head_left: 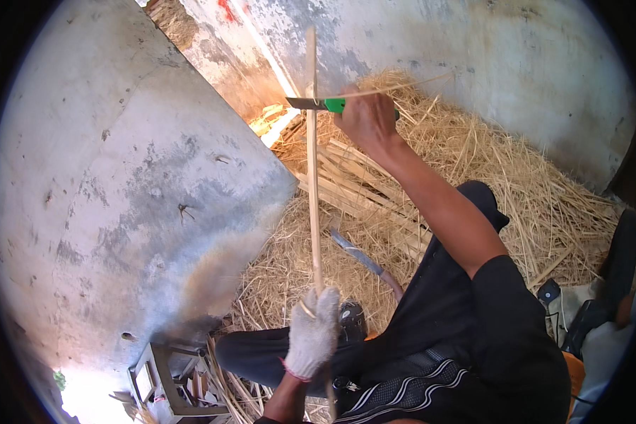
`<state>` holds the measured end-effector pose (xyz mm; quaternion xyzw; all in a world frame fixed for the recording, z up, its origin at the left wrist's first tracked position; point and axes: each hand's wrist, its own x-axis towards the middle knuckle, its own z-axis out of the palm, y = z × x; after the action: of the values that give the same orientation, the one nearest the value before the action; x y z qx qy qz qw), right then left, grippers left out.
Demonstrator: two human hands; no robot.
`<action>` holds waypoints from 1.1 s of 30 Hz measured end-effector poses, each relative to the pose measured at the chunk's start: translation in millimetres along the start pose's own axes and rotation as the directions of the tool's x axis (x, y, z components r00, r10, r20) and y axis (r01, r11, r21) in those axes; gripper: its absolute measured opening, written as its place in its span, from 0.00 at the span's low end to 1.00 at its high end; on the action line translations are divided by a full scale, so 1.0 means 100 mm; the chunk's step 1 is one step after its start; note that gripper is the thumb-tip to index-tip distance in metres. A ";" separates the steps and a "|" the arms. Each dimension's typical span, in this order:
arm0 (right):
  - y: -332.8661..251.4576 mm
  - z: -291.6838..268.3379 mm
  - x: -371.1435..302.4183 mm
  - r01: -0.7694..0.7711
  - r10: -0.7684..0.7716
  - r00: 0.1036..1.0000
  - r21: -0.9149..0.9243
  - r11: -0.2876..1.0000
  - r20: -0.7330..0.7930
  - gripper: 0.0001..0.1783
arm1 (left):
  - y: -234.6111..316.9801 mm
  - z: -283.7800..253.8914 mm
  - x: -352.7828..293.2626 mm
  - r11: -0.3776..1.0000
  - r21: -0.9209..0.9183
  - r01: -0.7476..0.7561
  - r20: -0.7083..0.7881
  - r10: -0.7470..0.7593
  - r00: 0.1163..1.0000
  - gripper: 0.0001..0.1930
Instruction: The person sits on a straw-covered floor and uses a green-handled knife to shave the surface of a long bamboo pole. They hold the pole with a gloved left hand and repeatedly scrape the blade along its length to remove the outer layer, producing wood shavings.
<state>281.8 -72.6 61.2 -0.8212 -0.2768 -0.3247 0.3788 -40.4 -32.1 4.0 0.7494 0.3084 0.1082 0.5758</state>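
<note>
My left hand [314,331], in a pale knitted glove, is closed around the lower part of a long bamboo strip [314,198]. The strip stands nearly upright in the picture, and its lower end passes down beside my lap. Far ahead, my bare right hand [369,121] grips a knife with a green handle [334,104]. Its dark blade [302,103] lies across the strip near the upper end. A thin sliver [403,86] stretches rightward from beside the blade, over my right hand. My fingers hide most of the handle.
Straw-like shavings [523,184] cover the floor, with split bamboo pieces [353,180] among them. A long-bladed tool [357,251] lies by my leg. A weathered wall [120,177] rises at left, another [516,63] behind. A small frame [169,406] holding scraps stands lower left.
</note>
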 end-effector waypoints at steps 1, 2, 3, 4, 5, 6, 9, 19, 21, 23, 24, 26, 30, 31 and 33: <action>0.02 0.08 0.01 0.007 -0.005 0.998 0.027 1.000 -0.059 0.15 | -0.01 0.08 -0.03 1.000 -0.004 -0.028 0.011 0.028 1.000 0.13; 0.02 0.13 0.03 0.024 -0.016 0.992 0.057 0.998 -0.122 0.16 | 0.00 0.15 -0.05 0.998 -0.010 -0.062 0.014 0.063 0.998 0.13; 0.02 0.16 0.02 -0.021 0.023 0.999 0.083 0.996 -0.031 0.16 | -0.01 0.22 -0.02 0.997 -0.028 -0.077 -0.029 0.076 0.997 0.13; 0.04 0.20 0.02 -0.106 0.071 0.983 0.205 0.973 0.169 0.18 | -0.03 0.23 0.03 0.996 0.002 -0.085 -0.037 0.085 0.996 0.13; 0.08 0.24 0.06 -0.201 0.084 0.928 0.300 0.932 0.362 0.20 | -0.04 0.24 0.12 0.995 0.026 -0.099 -0.045 0.100 0.994 0.13; 0.16 0.25 0.07 -0.314 0.074 0.832 0.356 0.880 0.550 0.23 | -0.01 0.26 0.17 0.994 0.042 -0.104 -0.045 0.106 0.993 0.13; 0.29 0.12 0.08 -0.428 -0.047 0.721 0.499 0.754 0.691 0.24 | 0.14 0.18 0.23 0.999 -0.019 -0.035 0.027 0.036 0.999 0.15; -0.40 0.17 -0.75 0.329 -0.528 0.843 0.679 0.657 0.102 0.21 | 0.41 -0.26 0.45 0.780 -0.625 -0.042 0.069 0.108 0.992 0.21; -0.54 0.21 -0.87 0.397 -0.559 0.829 0.687 0.608 0.015 0.17 | 0.39 -0.30 0.49 0.676 -0.735 0.054 0.249 0.194 0.949 0.22; -0.67 0.15 -1.00 0.412 -0.514 0.858 0.580 0.703 0.014 0.15 | 0.35 -0.31 0.51 0.577 -0.801 0.160 0.364 0.256 0.896 0.24; -0.71 0.12 -1.02 0.416 -0.492 0.870 0.521 0.745 0.010 0.14 | 0.33 -0.30 0.52 0.531 -0.821 0.210 0.398 0.268 0.878 0.25; -0.69 0.19 -1.02 0.404 -0.473 0.880 0.480 0.779 0.027 0.11 | 0.33 -0.27 0.54 0.509 -0.826 0.244 0.416 0.257 0.872 0.26; -0.63 0.27 -1.00 0.394 -0.445 0.893 0.369 0.842 0.061 0.11 | 0.33 -0.23 0.54 0.579 -0.797 0.173 0.327 0.173 0.929 0.25; -0.64 0.29 -1.00 0.396 -0.441 0.896 0.352 0.848 0.053 0.12 | 0.33 -0.22 0.54 0.606 -0.782 0.145 0.302 0.166 0.939 0.25; -0.58 0.36 -0.95 0.402 -0.437 0.898 0.298 0.866 0.057 0.14 | 0.30 -0.18 0.53 0.657 -0.742 0.130 0.274 0.122 0.954 0.24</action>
<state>192.6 -31.1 -2.4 -0.6979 -0.5144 -0.3060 0.3933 2.3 9.5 27.5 0.4502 0.1463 0.1097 0.8740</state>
